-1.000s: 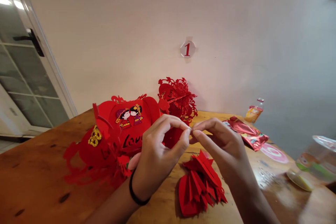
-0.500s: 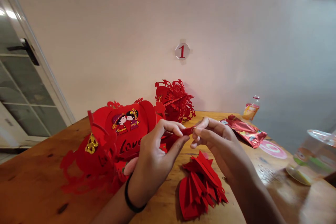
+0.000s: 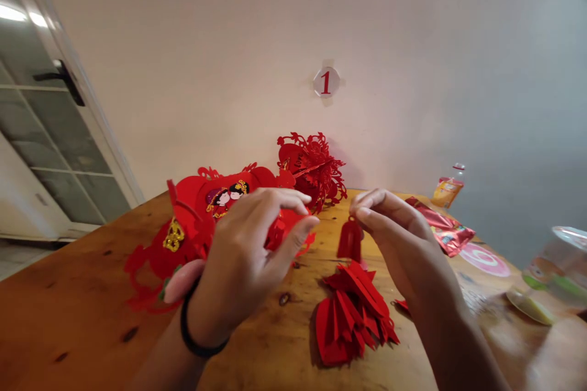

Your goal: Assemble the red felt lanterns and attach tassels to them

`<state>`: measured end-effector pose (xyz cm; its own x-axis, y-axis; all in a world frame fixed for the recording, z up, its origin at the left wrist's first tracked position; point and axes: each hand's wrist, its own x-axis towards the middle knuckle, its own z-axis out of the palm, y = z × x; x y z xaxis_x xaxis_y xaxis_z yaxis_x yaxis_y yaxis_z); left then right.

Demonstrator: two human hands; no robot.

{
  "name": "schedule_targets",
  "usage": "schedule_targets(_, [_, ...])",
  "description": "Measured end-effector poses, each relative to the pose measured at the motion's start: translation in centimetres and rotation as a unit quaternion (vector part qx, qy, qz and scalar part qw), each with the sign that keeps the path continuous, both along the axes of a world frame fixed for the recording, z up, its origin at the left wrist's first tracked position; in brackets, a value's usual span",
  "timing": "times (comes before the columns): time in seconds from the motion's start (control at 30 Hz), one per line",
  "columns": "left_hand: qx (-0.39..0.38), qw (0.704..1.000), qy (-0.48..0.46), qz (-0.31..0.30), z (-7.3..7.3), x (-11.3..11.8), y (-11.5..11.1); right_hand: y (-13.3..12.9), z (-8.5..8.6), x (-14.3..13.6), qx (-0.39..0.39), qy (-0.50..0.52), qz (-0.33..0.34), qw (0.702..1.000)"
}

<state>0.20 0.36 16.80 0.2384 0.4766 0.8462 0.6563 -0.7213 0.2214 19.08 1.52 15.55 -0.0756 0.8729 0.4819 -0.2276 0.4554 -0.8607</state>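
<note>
My right hand (image 3: 403, 244) pinches the top of a small red folded piece (image 3: 350, 239), which hangs down from its fingertips. To the left, my left hand (image 3: 252, 250) is held up with thumb and fingers apart and nothing between them; a black band circles its wrist. Behind that hand lies a large red lantern decoration (image 3: 188, 195) with a kissing cartoon couple and gold trim, partly hidden. Below the hanging piece, a heap of red folded pieces (image 3: 351, 317) rests on the wooden table (image 3: 266, 348).
Against the wall stands another red cut-out lantern (image 3: 312, 168). At the right are a red foil packet (image 3: 447, 229), a bottle with an orange label (image 3: 448, 189), a pink round sticker (image 3: 485, 259) and a clear plastic tub (image 3: 557, 263).
My left hand has let go of the red piece and moved left and down, its fingers opening. The piece now hangs from my right hand. The view has shifted slightly.
</note>
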Motion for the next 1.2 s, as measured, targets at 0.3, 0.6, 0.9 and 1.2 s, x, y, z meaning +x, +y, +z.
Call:
schedule_targets(0.3, [-0.117, 0.954, 0.181, 0.209, 0.7, -3.3, 0.2, 3.2, -2.4, -0.8, -0.078, -0.131, 0.127, 0.98])
schedule_targets(0.6, [-0.22, 0.901, 0.323, 0.189, -0.5, -3.8, 1.2, 5.2, -6.8, -3.5, -0.17, -0.161, 0.278, 0.932])
schedule_targets(0.9, [-0.163, 0.905, 0.358, 0.159, -1.1, -3.7, 2.2, 5.7, -9.7, -5.3, -0.238, 0.016, 0.328, 0.914])
schedule_targets(1.2, [-0.135, 0.914, 0.346, 0.162, -1.8, -3.8, 3.7, 6.1, -10.6, -6.2, -0.285, 0.104, 0.31, 0.901])
